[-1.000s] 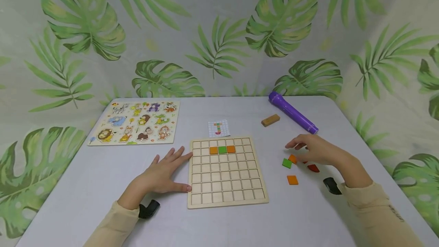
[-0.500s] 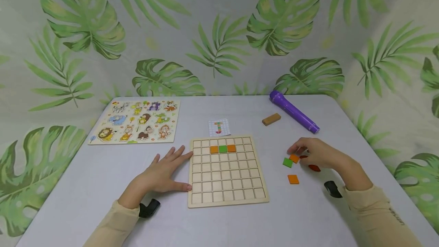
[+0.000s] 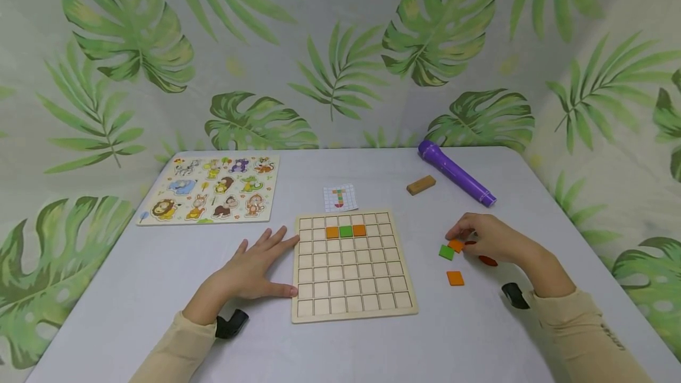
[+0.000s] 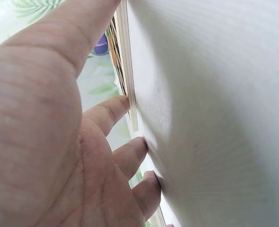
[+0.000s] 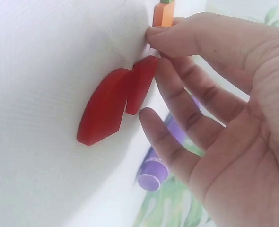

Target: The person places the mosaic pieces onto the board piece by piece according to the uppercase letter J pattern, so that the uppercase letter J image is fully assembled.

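At the left of the frame, an animal puzzle (image 3: pixel 210 190) is seen; below it, spread fingers of the left hand (image 3: pixel 252 268) are rested against the grid board (image 3: pixel 353 288). Near centre, three tiles (image 3: pixel 346 231) are set in a row on the board, and a J-shaped pattern is printed on the card (image 3: pixel 340 198). Right of centre, an orange tile (image 3: pixel 455 246) is pinched by the right hand (image 3: pixel 492 238), beside a green tile (image 3: pixel 446 252); red pieces (image 5: pixel 104 109) are partly hidden. Lettering on the right sleeve (image 3: pixel 564 318) cannot be made out.
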`<state>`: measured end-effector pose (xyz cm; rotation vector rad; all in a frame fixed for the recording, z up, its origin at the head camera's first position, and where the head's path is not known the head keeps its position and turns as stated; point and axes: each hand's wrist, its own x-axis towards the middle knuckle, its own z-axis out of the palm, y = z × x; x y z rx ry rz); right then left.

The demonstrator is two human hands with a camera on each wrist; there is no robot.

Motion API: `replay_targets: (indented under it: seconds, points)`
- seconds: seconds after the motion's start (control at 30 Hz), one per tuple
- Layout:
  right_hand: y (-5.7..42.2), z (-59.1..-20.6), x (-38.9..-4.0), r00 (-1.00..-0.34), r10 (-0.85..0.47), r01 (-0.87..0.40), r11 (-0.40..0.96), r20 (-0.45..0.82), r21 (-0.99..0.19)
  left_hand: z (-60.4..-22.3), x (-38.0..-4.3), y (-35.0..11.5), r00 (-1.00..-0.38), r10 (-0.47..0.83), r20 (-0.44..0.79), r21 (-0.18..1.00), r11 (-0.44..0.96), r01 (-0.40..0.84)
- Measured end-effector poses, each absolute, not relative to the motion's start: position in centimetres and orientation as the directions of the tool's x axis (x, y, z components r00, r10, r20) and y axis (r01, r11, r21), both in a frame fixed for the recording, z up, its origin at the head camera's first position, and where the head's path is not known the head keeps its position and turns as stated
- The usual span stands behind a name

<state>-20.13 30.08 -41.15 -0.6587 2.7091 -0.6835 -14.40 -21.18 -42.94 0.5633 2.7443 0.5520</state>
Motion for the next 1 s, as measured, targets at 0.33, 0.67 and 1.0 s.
replay_targets:
  seconds: [0.33,0.67,1.0]
  points:
    - [30.1,-41.3,-20.3,-0.864,-0.485,-0.369,0.79,-0.132,-0.49,-42.8,-14.3,-21.1,-0.882,0.427,-0.198,0.421,0.85,0.317]
    - [29.3,-41.2,-20.9,-0.87,-0.474,-0.368,0.806,-0.134,-0.463,-42.8,-14.1,-21.1,-0.884,0.423,-0.2,0.429,0.849,0.309]
    - [27.5,-40.6,-21.7,-0.872,-0.476,-0.377,0.805,-0.118,-0.458,-42.6,-14.0,-21.0,-0.884,0.424,-0.198,0.434,0.846,0.309]
